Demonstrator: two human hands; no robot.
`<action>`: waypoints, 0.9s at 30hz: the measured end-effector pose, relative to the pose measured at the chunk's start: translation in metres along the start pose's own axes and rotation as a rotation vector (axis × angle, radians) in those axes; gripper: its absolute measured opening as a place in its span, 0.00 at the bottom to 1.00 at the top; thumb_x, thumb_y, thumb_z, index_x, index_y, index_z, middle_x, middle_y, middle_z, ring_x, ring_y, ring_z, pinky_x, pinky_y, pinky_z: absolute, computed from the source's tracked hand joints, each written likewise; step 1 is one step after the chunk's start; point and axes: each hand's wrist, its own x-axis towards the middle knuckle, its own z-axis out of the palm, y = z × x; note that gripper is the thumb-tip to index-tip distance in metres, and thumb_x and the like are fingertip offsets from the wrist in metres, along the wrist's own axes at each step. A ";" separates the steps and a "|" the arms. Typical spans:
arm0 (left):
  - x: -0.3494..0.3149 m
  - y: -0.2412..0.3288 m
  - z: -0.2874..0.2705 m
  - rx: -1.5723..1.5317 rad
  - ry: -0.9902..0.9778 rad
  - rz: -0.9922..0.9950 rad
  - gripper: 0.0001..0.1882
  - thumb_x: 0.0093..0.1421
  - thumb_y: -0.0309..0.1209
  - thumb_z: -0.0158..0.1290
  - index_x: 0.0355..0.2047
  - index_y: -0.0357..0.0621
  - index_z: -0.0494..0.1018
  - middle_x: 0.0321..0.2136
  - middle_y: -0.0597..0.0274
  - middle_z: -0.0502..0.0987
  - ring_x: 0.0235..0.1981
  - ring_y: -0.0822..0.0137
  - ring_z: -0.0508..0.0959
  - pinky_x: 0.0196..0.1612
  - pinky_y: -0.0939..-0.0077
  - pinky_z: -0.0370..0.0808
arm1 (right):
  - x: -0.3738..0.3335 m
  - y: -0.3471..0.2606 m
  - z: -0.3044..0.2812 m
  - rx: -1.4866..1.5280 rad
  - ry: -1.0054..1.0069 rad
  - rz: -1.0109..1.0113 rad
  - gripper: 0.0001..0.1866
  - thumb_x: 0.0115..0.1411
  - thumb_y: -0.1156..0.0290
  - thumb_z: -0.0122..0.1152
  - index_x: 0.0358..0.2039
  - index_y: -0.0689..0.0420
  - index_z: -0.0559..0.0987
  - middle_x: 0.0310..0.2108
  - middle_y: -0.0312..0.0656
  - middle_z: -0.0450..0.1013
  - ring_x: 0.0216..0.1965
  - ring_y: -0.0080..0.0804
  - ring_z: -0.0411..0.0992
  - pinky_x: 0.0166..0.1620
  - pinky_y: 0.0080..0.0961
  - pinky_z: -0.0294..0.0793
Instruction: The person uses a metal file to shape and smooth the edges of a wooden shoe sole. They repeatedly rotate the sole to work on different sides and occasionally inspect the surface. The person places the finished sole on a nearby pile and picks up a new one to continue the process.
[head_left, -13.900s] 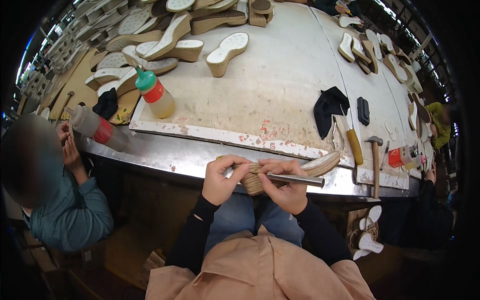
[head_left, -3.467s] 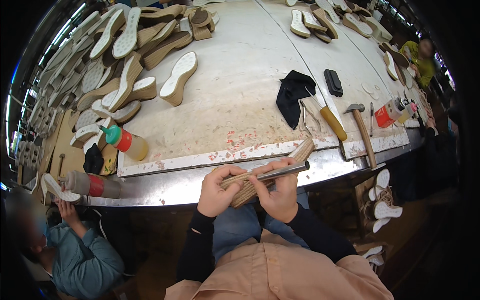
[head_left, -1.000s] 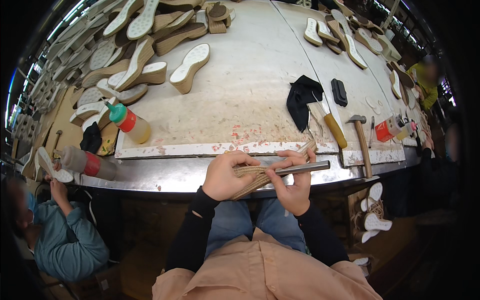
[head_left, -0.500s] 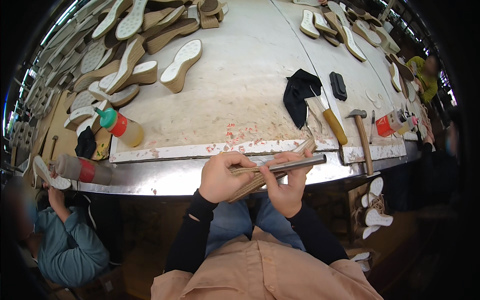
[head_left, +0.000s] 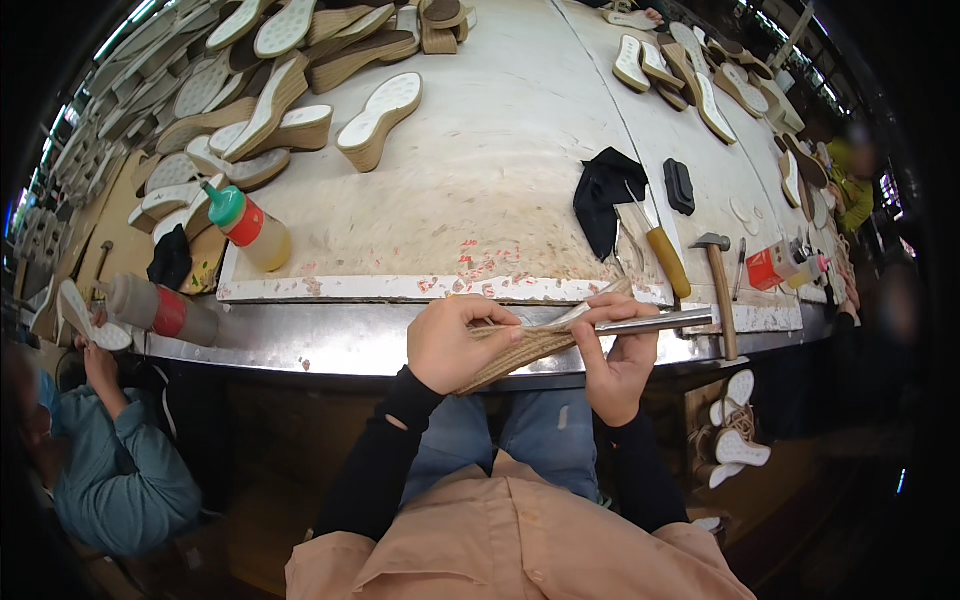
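My left hand (head_left: pixel 445 345) is closed round one end of a wedge shoe sole (head_left: pixel 532 350) with a ribbed, tan, rope-like side wall, tilted over the metal table edge. Its thumb and fingers pinch the rim. Between the thumb and fingers of my right hand (head_left: pixel 615 368) lies a smooth metal rod (head_left: pixel 665 322), pointing right. The rod's left end is hidden behind the fingers. My right fingertips are close to the sole's far end; whether they touch it I cannot tell.
Ahead are a black cloth (head_left: pixel 603 195), a yellow-handled tool (head_left: pixel 668 262), a hammer (head_left: pixel 722 300) and a black case (head_left: pixel 678 187). A green-capped bottle (head_left: pixel 250 230) and a grey bottle (head_left: pixel 160 308) stand left. Soles (head_left: pixel 380 115) pile up behind. A co-worker's teal sleeve (head_left: pixel 130 465) shows at left.
My right hand and the metal rod have moved right, away from my left hand, uncovering more of the sole's side. My left hand keeps its hold on the sole.
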 end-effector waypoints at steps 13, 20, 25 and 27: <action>-0.005 0.016 0.003 0.309 0.023 0.186 0.08 0.54 0.39 0.61 0.31 0.54 0.82 0.31 0.66 0.82 0.34 0.65 0.78 0.44 0.66 0.56 | -0.001 0.003 0.001 -0.236 -0.099 -0.179 0.16 0.48 0.80 0.69 0.33 0.54 0.71 0.31 0.35 0.75 0.44 0.36 0.67 0.51 0.35 0.63; -0.005 0.014 0.005 0.271 0.010 0.125 0.08 0.52 0.42 0.61 0.30 0.55 0.82 0.29 0.68 0.81 0.34 0.66 0.78 0.42 0.67 0.58 | -0.001 0.004 -0.002 -0.150 -0.084 -0.090 0.16 0.49 0.78 0.69 0.35 0.56 0.71 0.31 0.38 0.75 0.45 0.36 0.68 0.53 0.36 0.63; -0.006 0.015 0.006 0.302 0.050 0.181 0.09 0.52 0.39 0.61 0.33 0.54 0.81 0.30 0.67 0.80 0.36 0.63 0.78 0.46 0.61 0.60 | -0.002 0.005 -0.012 -0.052 -0.143 -0.109 0.15 0.50 0.79 0.68 0.35 0.56 0.70 0.30 0.35 0.76 0.48 0.37 0.69 0.58 0.43 0.57; -0.006 0.017 0.009 0.297 0.084 0.283 0.10 0.52 0.37 0.61 0.35 0.53 0.81 0.31 0.65 0.80 0.37 0.62 0.79 0.50 0.56 0.59 | -0.002 0.005 -0.016 -0.136 -0.183 -0.136 0.16 0.50 0.78 0.68 0.35 0.56 0.70 0.30 0.34 0.76 0.50 0.37 0.69 0.60 0.45 0.55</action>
